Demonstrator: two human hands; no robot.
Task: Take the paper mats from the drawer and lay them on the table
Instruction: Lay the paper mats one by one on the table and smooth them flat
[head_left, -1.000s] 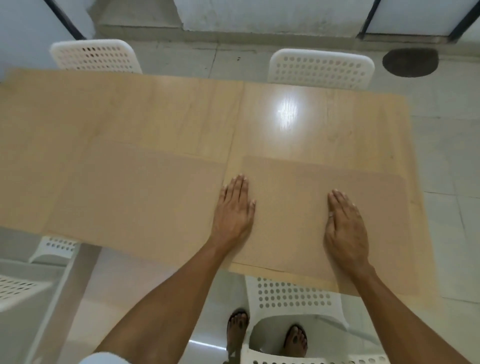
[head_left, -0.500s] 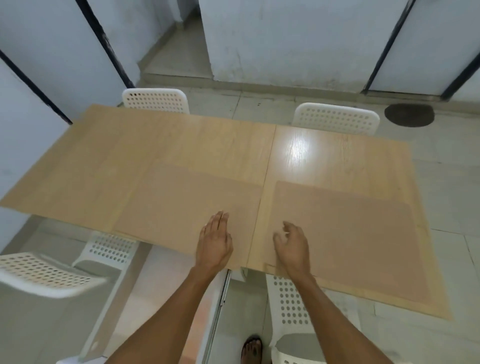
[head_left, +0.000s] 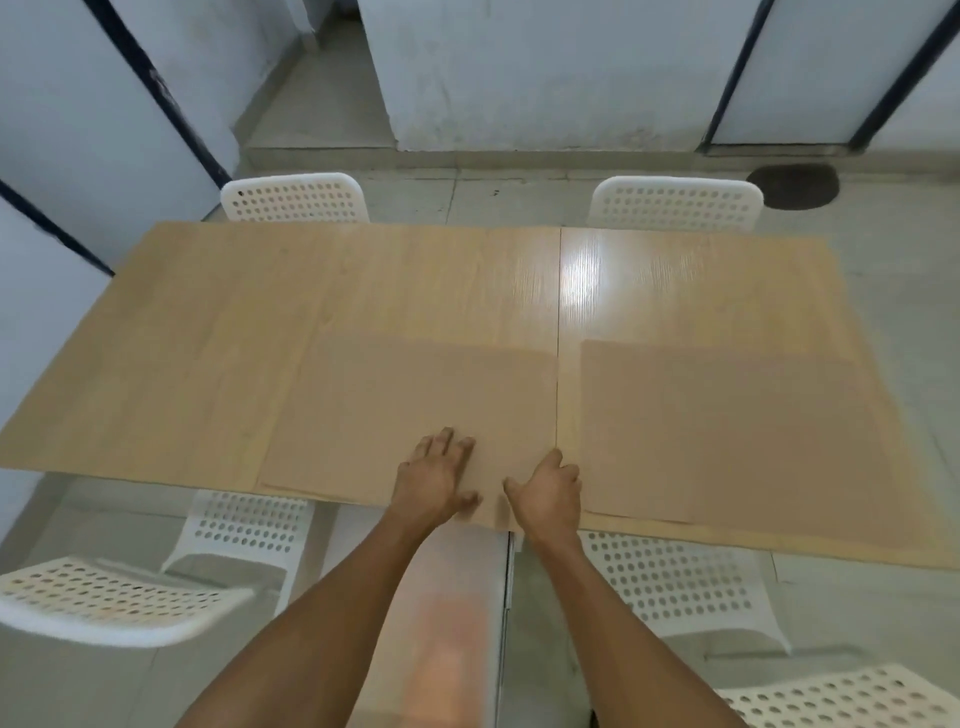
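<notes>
Paper mats (head_left: 415, 410) lie flat under both hands (head_left: 434, 480) at table (head_left: 208, 332) edge.

I have one view only: the head camera looks forward and steeply down from above the table's (head_left: 208, 332) near edge, close over it, reaching the far chairs (head_left: 675, 202) and wall.

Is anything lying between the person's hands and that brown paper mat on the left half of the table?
Nothing visible. The left hand lies flat on the left paper mat, and the right hand is at its near right corner. The table holds only the two mats.
</notes>
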